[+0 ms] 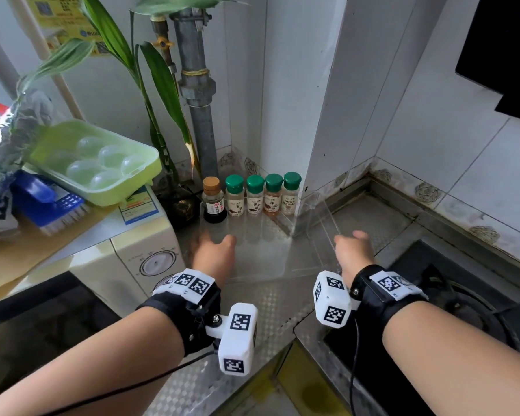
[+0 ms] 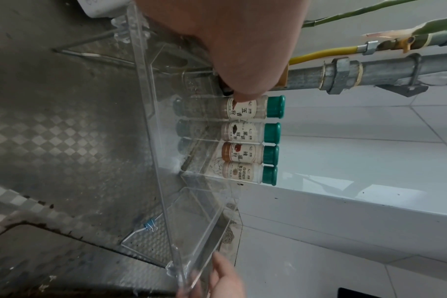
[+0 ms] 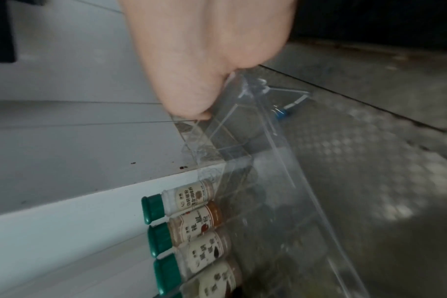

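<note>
A clear acrylic tiered rack [image 1: 321,232] [image 2: 151,121] [image 3: 281,161] stands on the patterned metal counter [image 1: 270,301] in the corner. On its back step are several green-capped spice bottles [image 1: 255,195] [image 2: 242,132] [image 3: 191,225] and a dark sauce bottle [image 1: 213,202] with a brown cap. My left hand [image 1: 213,240] [image 2: 242,94] grips the rack's left end beside the sauce bottle. My right hand [image 1: 347,237] [image 3: 202,113] pinches the rack's right end wall, and also shows in the left wrist view as the right hand [image 2: 225,276]. Most of both hands' fingers are hidden.
A microwave [image 1: 138,244] stands to the left, bearing a green egg tray [image 1: 96,163] and a blue brush [image 1: 48,202]. A plant [image 1: 162,85] and a grey pipe [image 1: 198,100] rise behind the rack. A tiled column [image 1: 312,115] juts out beside it; a black gas stove [image 1: 463,295] lies right. A blue binder clip [image 2: 149,226] sits by the rack.
</note>
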A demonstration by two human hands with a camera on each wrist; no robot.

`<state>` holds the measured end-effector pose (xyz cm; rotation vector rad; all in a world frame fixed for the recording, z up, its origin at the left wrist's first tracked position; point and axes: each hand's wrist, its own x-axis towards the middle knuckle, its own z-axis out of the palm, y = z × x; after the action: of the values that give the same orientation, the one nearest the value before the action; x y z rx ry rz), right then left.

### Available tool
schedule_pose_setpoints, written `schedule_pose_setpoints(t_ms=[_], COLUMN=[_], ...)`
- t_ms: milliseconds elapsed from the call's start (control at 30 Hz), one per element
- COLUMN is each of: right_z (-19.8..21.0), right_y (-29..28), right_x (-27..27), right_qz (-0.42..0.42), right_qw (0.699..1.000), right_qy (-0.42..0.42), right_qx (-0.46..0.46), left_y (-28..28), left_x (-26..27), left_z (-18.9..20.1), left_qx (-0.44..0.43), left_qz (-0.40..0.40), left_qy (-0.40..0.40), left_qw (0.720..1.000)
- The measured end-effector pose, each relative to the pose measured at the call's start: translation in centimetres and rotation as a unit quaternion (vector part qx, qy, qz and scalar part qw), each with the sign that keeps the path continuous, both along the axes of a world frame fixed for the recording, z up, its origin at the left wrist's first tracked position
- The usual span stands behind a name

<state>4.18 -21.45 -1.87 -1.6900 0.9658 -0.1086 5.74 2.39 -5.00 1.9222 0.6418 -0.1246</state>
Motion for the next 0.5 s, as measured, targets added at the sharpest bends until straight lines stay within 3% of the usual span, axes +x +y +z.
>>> schedule_pose_setpoints(t_ms=[67, 200, 367, 500], right_z=[-0.8, -2.6, -1.7, -1.0], right_y=[-0.1, 1.2, 4.3, 5.2], right_x=[-1.0, -2.8, -3.7, -3.7], right_qz=[-0.062, -0.001, -0.090, -0.107], right_qw=[0.997, 0.996, 0.975, 0.966], right_qy=[0.036, 0.083, -0.009, -0.054], right_qx=[-0.022, 0.018, 0.202, 0.230], left_y=[0.0, -0.5, -0.7, -0.3], left_x=[-0.9, -2.7, -3.7, -4.0], left_z=[1.7, 4.4, 5.0, 5.6], left_qx=[0.007, 0.042, 0.007, 0.004], left_qz=[-0.006, -0.023, -0.055, -0.075], left_qy=[0.006, -0.010, -0.024, -0.016], left_qw=[1.000, 0.999, 0.998, 0.997])
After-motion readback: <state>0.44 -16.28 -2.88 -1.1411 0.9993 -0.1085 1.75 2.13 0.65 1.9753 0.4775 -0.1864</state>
